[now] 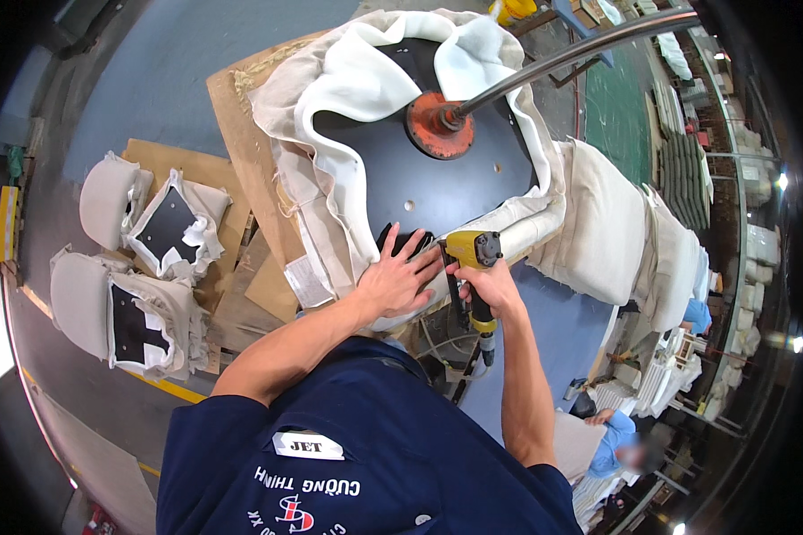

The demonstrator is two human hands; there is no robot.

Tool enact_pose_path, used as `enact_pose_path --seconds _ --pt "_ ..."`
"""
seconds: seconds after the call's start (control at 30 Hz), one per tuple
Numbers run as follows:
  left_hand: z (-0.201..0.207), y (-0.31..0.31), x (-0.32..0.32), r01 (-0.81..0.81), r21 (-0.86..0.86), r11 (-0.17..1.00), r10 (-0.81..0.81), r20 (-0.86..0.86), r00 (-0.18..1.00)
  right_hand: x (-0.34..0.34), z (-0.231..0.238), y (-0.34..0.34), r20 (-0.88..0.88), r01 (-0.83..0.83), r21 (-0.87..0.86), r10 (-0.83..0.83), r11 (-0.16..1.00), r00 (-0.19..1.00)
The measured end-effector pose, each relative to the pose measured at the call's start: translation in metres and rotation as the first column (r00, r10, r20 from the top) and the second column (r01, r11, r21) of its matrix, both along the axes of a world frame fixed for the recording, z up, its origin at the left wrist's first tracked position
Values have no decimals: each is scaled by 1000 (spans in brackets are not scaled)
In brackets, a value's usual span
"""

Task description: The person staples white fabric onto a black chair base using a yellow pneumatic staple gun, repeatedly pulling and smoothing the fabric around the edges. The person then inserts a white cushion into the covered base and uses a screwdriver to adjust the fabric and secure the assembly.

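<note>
A seat cushion with a dark board (379,178) on its upper side lies before me, white padding (357,76) and beige fabric (285,116) gathered round its rim. My left hand (397,278) lies on the near edge with its fingers spread, pressing on fabric and board. In my right hand (491,287) is a yellow and black pneumatic staple gun (473,250), held by its handle just right of my left fingers. Its nose is at the cushion's near edge; the exact contact is hidden. A round orange clamp pad (439,125) on a metal arm rests on the board.
Upholstered chair pieces (120,201) sit on cardboard at the left. More beige cushions (593,223) stand close on the right. The curved metal bar (580,49) reaches in from the upper right. A person in a blue shirt (611,441) is at the lower right.
</note>
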State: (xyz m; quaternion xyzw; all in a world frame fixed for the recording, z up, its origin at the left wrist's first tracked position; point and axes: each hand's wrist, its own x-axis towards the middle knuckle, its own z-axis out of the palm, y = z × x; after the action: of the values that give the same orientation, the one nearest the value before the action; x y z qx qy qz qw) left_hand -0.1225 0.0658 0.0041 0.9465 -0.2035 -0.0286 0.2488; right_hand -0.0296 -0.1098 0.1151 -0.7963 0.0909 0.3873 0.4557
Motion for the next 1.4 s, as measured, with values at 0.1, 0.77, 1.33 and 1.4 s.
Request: enact_pose_path --seconds 0.1,0.77,1.33,1.4 --pt "-1 3 1 6 -4 1000 -6 1 1000 0 -1 1 -23 37 -10 -37 999 999" --pt "4 1 2 17 111 994 -27 94 995 -47 -30 -39 195 133 273 -191 953 962" --pt "15 -152 53 -188 331 925 178 61 982 -206 -443 -478 629 925 -62 -705 376 329" --pt "12 -168 59 -218 386 896 211 61 975 -190 -425 -486 821 940 -240 -467 241 329"
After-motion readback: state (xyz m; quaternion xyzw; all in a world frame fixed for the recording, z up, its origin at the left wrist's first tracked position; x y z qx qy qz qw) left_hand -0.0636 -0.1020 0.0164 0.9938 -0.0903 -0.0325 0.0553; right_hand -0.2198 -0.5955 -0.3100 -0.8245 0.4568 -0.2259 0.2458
